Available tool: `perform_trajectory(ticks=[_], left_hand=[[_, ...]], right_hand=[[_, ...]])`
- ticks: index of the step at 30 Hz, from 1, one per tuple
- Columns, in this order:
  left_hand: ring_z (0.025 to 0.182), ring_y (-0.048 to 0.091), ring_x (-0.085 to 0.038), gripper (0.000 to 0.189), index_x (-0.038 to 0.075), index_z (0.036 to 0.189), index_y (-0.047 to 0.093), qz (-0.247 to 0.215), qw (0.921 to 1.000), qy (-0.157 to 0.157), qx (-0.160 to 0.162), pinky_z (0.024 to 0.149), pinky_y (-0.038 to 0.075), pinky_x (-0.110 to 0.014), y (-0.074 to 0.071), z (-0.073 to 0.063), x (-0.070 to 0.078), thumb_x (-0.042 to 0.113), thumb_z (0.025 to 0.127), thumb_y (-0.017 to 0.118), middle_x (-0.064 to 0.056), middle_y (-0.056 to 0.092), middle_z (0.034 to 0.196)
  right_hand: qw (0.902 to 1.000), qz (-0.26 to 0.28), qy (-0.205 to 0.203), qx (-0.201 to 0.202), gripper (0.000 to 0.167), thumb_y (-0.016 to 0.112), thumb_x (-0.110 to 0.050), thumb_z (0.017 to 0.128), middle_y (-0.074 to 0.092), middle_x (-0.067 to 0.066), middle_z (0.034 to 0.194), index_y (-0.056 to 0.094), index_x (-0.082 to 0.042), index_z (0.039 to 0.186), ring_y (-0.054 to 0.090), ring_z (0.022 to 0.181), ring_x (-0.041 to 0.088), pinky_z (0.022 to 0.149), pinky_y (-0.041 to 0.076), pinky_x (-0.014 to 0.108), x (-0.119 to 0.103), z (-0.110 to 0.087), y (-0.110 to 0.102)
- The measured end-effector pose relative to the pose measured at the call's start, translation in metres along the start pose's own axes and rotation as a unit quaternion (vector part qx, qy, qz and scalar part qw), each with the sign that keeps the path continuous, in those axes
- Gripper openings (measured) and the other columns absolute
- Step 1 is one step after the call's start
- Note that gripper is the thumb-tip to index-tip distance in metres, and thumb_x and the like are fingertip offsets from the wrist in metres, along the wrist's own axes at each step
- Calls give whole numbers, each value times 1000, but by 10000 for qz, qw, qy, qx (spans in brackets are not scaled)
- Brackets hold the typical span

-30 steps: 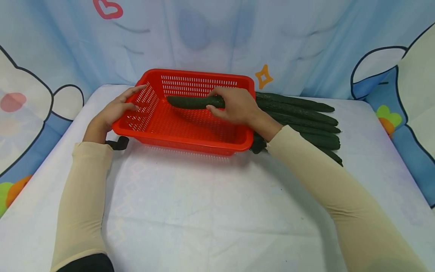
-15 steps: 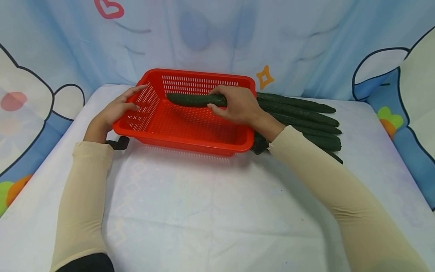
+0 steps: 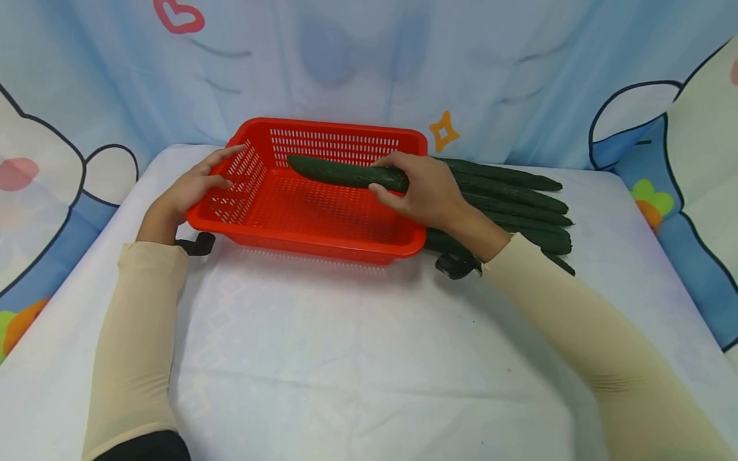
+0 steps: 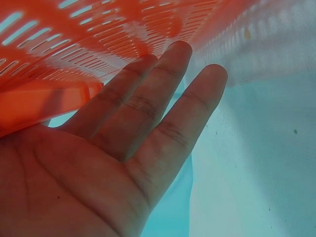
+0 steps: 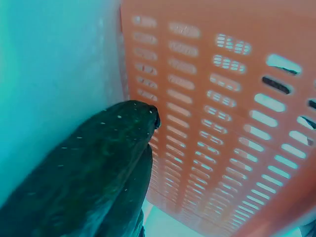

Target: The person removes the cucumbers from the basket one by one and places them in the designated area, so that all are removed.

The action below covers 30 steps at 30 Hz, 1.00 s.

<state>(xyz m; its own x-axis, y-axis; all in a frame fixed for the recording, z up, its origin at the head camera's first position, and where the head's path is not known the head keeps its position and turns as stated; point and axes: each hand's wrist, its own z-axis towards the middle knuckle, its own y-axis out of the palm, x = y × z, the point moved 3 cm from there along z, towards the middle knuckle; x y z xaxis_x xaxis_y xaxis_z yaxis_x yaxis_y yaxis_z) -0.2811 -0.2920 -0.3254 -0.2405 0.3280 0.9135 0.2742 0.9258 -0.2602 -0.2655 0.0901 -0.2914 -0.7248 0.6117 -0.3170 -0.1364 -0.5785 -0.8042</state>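
Observation:
A red plastic basket with slotted walls stands at the back of the table. My left hand holds its left rim, thumb and a finger over the edge. In the left wrist view, several straight fingers lie outside and under the slotted wall. My right hand grips one end of a dark green cucumber, thumb on the near side. That cucumber lies lengthwise over the basket's inside, tilted with its free left end farther back. Whether it touches the basket floor, I cannot tell.
Several more cucumbers lie side by side right of the basket, partly behind my right arm. Their ends point at the basket's slotted wall in the right wrist view. A patterned blue curtain hangs behind the white-covered table.
My right hand has shifted to the right with the cucumber, whose gripped end has come a little nearer. The left hand and the basket have stayed in place.

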Motion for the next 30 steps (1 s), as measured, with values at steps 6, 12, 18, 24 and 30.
perform_trajectory(ticks=[6, 12, 18, 24, 30], left_hand=[[101, 59, -14, 64, 52, 150, 27, 13, 10000, 32, -7, 79, 60, -26, 1, 0, 0, 13, 101, 40, -5, 32, 144], [106, 56, -16, 65, 51, 150, 28, -30, 10000, 52, 12, 79, 60, -26, 1, 0, 2, 11, 101, 41, -4, 31, 145], [105, 57, -16, 65, 51, 150, 27, 21, 10000, 25, 41, 79, 60, -27, 1, 0, 3, 12, 100, 42, -5, 31, 145], [104, 57, -15, 64, 52, 149, 28, 41, 10000, 42, 34, 79, 60, -26, -1, -1, 2, 12, 101, 42, -4, 32, 144], [104, 57, -15, 64, 51, 150, 28, 96, 9999, 89, 28, 78, 59, -25, 0, -1, 3, 11, 101, 39, -2, 33, 141]], right_hand=[[9997, 48, 56, 243, 37, 72, -27, 87, 73, 9, 105, 67, -6, 117, 62, 71, 22, 65, 50, 37, -2, -24, -13], [9989, 60, -25, 467, 37, 75, -25, 84, 74, 11, 98, 68, -5, 114, 64, 76, 24, 66, 51, 39, -3, -47, -25], [9977, 5, -49, 675, 38, 78, -18, 79, 73, 13, 94, 69, -2, 113, 60, 73, 22, 61, 46, 35, -2, -73, -35], [9974, -79, 37, 715, 38, 79, -16, 77, 73, 12, 93, 70, -3, 112, 58, 72, 20, 58, 41, 32, -1, -93, -41], [9972, -103, 111, 733, 40, 81, -14, 76, 74, 11, 99, 71, -6, 114, 63, 78, 22, 66, 49, 36, -1, -106, -49]])
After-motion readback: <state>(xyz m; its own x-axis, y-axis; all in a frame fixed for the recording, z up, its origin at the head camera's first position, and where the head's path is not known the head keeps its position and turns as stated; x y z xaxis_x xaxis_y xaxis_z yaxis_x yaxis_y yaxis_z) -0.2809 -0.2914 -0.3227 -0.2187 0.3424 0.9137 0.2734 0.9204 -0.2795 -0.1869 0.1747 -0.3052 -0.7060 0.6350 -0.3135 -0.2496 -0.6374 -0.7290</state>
